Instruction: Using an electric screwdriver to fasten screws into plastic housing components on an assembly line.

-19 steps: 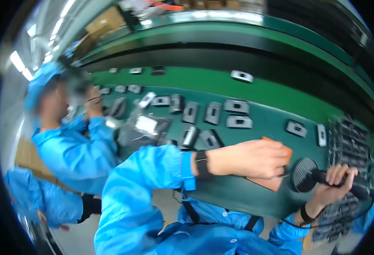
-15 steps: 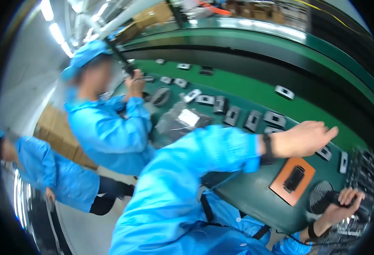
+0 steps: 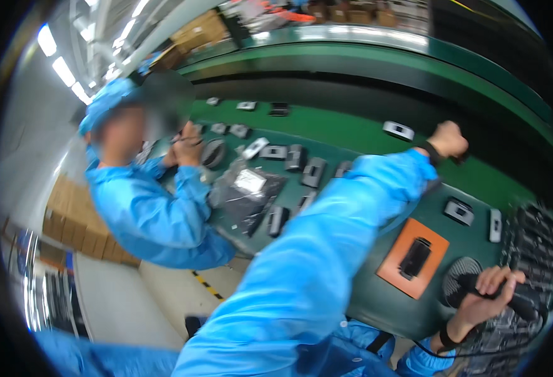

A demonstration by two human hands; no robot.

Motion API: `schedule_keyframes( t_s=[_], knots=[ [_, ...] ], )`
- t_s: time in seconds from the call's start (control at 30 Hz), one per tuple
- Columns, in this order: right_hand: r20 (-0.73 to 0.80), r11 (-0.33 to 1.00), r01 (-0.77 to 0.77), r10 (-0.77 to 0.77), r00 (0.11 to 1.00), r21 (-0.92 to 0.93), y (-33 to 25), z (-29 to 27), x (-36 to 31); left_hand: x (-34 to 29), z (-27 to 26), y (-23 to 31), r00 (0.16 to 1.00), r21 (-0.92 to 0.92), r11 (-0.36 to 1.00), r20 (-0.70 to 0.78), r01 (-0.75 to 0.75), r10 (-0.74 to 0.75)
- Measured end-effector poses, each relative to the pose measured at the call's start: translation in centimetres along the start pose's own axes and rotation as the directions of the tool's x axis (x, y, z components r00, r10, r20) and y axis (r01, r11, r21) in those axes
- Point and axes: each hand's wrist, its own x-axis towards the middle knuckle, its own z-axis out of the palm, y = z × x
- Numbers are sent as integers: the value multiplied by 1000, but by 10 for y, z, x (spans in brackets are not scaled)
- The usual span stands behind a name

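My left hand [image 3: 450,139] reaches far over the bench to the green strip along its back. Its fingers are curled closed; a dark bit shows at their edge, too blurred to name. My right hand [image 3: 487,295], low at the right, is wrapped round a black stick-shaped tool [image 3: 523,306]. Beside that hand stands a round, dotted grey thing [image 3: 460,281]. An orange mat [image 3: 386,270] lies on the bench between my arms, with a black rectangular part [image 3: 415,257] on it. A white-and-black housing [image 3: 399,131] sits on the green strip, left of my left hand.
Several grey and white housings [image 3: 314,171] stand in a row along the bench [image 3: 367,301]. A plastic bag [image 3: 250,191] lies farther left. Dark parts in clear trays [image 3: 534,245] are stacked at the right. A co-worker [image 3: 144,201] in blue works at the left.
My left hand has stretched farther across to the back strip, and its fingers have curled in. My right hand keeps its grip on the black tool. The view has shifted.
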Motion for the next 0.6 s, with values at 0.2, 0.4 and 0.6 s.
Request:
schedule_keyframes(
  t_s=[0.2, 0.4, 0.6],
  knots=[
    [77, 998, 57, -57, 995, -1, -9, 5, 1, -38, -146, -41, 995, 273, 962, -91, -7, 33],
    [23, 996, 71, -70, 997, -58, -11, 11, 3, -46, -153, -99, 966, -9, 970, 86, 244, -243],
    [5, 996, 52, -52, 999, -75, 0, 2, 5, -39, -124, -111, 991, -363, 923, 87, 128, -103]
  ],
)
